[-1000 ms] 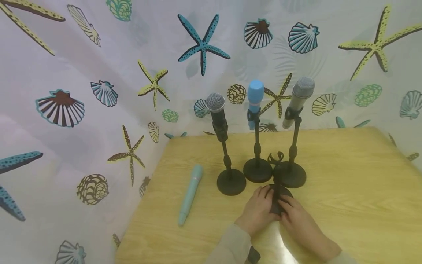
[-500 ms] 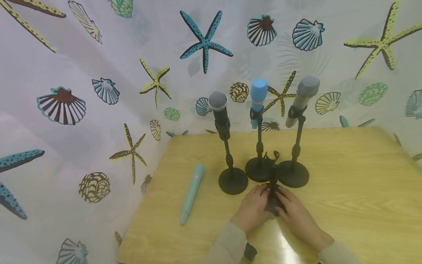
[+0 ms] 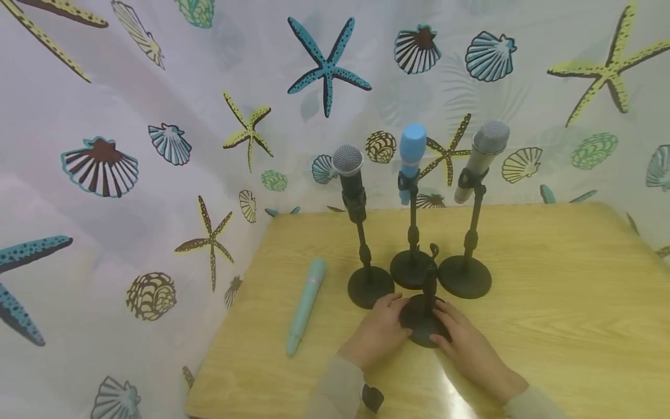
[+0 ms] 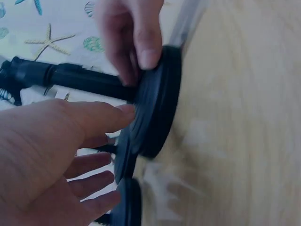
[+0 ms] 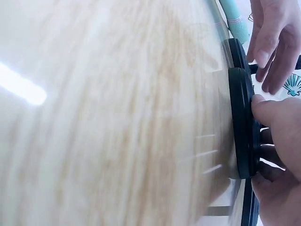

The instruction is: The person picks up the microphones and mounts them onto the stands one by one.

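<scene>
A black microphone stand [image 3: 424, 333] with no microphone in it stands on the table in front of me, its round base between my hands. My right hand [image 3: 467, 343] grips this base at its right side, the thumb [image 5: 268, 110] on its near part and the fingers beyond. To the left, my left hand [image 3: 377, 336] is spread beside the base. In the left wrist view its fingers [image 4: 96, 181] are loosely extended and hold nothing. Behind stand three more stands, bearing a black microphone [image 3: 352, 174], a blue microphone [image 3: 413, 145] and a silver-beige microphone [image 3: 487, 148].
On the wooden table [image 3: 565, 326] a mint-green microphone [image 3: 306, 305] lies left of the stands. A patterned cloth [image 3: 199, 70] with starfish and shells hangs behind and at the left. Light glares off the table's front part.
The stand without a microphone has shifted left and slightly toward me. My left hand has drawn off to the left, away from its base. My right hand stays at the base's right side.
</scene>
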Demonstrator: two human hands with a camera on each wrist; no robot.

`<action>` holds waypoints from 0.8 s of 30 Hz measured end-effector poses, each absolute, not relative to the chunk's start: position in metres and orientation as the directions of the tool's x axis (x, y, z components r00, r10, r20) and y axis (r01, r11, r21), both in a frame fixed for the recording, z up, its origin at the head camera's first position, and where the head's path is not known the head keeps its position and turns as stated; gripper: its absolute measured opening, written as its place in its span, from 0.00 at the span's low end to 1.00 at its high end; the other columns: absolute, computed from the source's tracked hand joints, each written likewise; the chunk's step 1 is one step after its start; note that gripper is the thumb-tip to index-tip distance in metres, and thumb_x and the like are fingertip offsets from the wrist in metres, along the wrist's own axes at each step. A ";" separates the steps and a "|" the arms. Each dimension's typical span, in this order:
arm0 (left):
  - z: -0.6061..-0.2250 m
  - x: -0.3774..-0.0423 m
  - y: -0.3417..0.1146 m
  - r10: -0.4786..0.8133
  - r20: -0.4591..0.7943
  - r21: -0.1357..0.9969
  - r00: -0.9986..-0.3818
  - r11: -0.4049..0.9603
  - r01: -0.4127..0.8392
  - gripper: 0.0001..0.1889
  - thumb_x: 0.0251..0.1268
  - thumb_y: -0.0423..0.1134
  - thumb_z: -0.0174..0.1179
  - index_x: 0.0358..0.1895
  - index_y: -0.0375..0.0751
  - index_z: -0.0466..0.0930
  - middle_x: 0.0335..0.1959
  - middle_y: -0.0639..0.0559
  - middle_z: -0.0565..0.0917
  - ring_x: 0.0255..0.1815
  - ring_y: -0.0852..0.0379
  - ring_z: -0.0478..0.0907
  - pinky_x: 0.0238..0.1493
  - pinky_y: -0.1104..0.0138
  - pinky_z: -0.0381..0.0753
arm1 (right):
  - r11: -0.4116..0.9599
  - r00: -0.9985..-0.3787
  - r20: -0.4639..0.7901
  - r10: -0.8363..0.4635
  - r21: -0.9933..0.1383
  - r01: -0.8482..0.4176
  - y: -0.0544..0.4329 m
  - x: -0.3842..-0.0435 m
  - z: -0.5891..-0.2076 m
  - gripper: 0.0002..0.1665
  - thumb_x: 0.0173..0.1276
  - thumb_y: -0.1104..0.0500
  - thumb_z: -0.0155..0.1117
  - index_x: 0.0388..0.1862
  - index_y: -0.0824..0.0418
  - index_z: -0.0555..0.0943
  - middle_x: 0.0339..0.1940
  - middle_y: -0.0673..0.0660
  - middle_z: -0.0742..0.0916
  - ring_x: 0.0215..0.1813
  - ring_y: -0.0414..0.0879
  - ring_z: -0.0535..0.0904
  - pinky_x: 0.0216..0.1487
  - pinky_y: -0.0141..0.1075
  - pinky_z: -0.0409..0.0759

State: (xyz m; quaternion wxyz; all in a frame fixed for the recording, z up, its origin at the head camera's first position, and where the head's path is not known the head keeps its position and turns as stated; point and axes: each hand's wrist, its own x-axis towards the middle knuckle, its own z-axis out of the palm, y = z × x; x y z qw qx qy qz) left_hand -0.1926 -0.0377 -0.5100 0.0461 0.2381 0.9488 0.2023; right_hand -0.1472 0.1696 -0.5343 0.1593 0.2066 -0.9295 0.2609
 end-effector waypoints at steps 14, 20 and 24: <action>-0.483 -0.211 -0.116 0.162 0.164 0.560 -0.973 0.797 0.227 0.15 0.74 0.36 0.54 0.60 0.40 0.77 0.60 0.46 0.79 0.60 0.47 0.77 0.59 0.57 0.82 | 0.778 -0.854 0.422 -0.304 -0.407 -0.478 0.169 -0.146 -0.531 0.30 0.61 0.59 0.73 0.58 0.74 0.76 0.65 0.73 0.76 0.64 0.69 0.75 0.60 0.56 0.78; -0.491 -0.218 -0.144 0.017 0.330 0.258 -0.944 0.960 0.107 0.12 0.69 0.30 0.59 0.51 0.28 0.77 0.47 0.33 0.81 0.39 0.43 0.80 0.36 0.57 0.86 | 0.783 -0.857 0.418 -0.303 -0.404 -0.474 0.171 -0.145 -0.533 0.31 0.61 0.59 0.73 0.58 0.75 0.76 0.65 0.73 0.76 0.63 0.69 0.76 0.59 0.56 0.78; -0.500 -0.218 -0.154 -0.024 0.225 0.255 -0.974 0.966 0.036 0.14 0.71 0.33 0.57 0.52 0.25 0.72 0.45 0.30 0.78 0.38 0.42 0.78 0.33 0.57 0.85 | 0.784 -0.863 0.404 -0.303 -0.409 -0.466 0.172 -0.144 -0.534 0.31 0.62 0.58 0.72 0.59 0.75 0.76 0.66 0.73 0.75 0.64 0.68 0.76 0.60 0.55 0.78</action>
